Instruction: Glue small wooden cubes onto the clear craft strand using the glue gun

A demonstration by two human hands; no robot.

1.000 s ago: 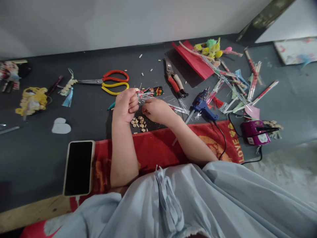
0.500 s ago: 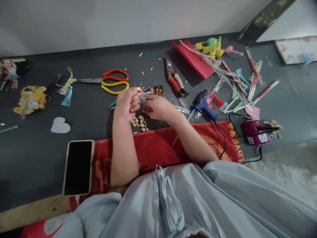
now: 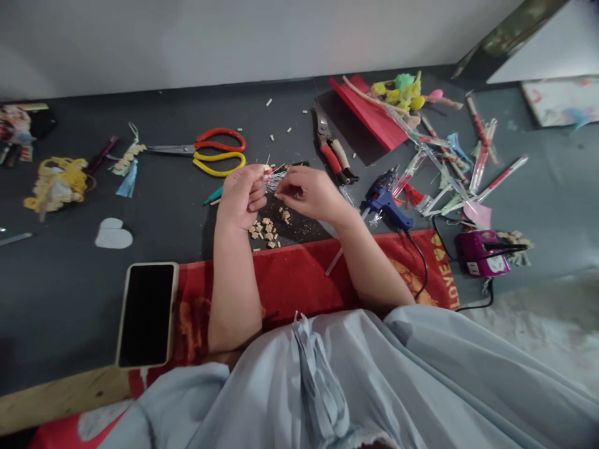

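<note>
My left hand (image 3: 244,194) is closed, thumb and forefinger pinching a small pale wooden piece (image 3: 266,168) with a thin wire sticking up beside it. To its right, my right hand (image 3: 306,192) has thumb and fingertips drawn together in a pinch; what lies in the fingertips is too small to make out. Between and behind the hands is a bunch of thin white sticks or wires (image 3: 275,181), partly hidden by the right hand. Small wooden pieces (image 3: 267,232) lie in a loose pile just below the hands.
Red-and-yellow-handled scissors (image 3: 219,153) lie left, pliers (image 3: 331,149) behind right. A blue glue gun (image 3: 386,202) and its cord sit right, near a purple power socket (image 3: 486,252). A phone (image 3: 147,315) rests by the red towel (image 3: 299,274). Wrapped sticks (image 3: 484,153) are at far right.
My right hand has lifted and turned slightly, its fingertips shifting a little, which uncovers more wooden pieces beneath. My left hand stays in its pinch. The view has shifted slightly.
</note>
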